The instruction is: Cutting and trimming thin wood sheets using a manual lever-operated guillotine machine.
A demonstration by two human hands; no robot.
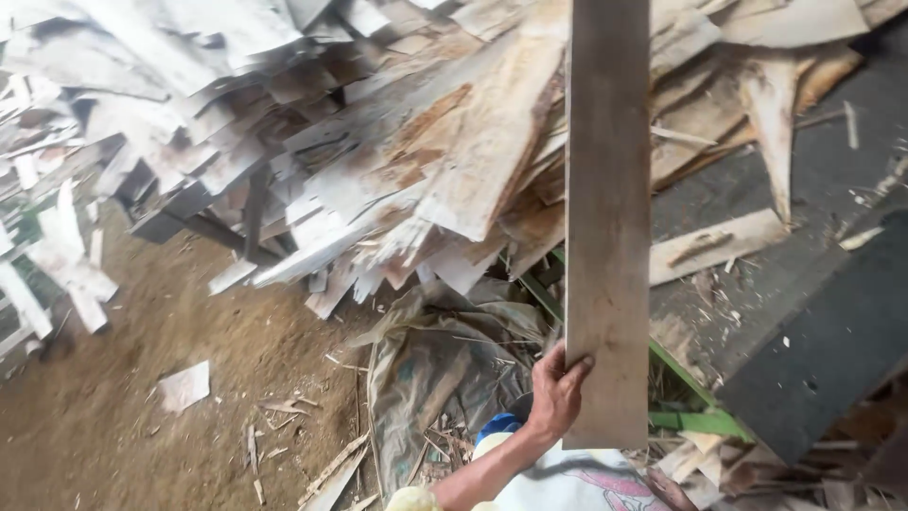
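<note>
step: grey plank held upright | left hand clenched on its edge | right hand unseen | next: firmer two-handed hold judged needed

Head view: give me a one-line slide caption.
A hand grips the edge of a long grey board held upright beside a heap of thin wood offcuts over sawdust-covered ground.

One hand gripped a long grey board at its left edge near the bottom end, fingers curled over the face; which hand could not be told. The board ran upright toward 12 o'clock. A heap of veneer scraps lay at 11 o'clock, a crumpled sack at 9 o'clock of the hand, and a dark bench at 3 o'clock. Sawdust floor spread at 8 o'clock.
</note>
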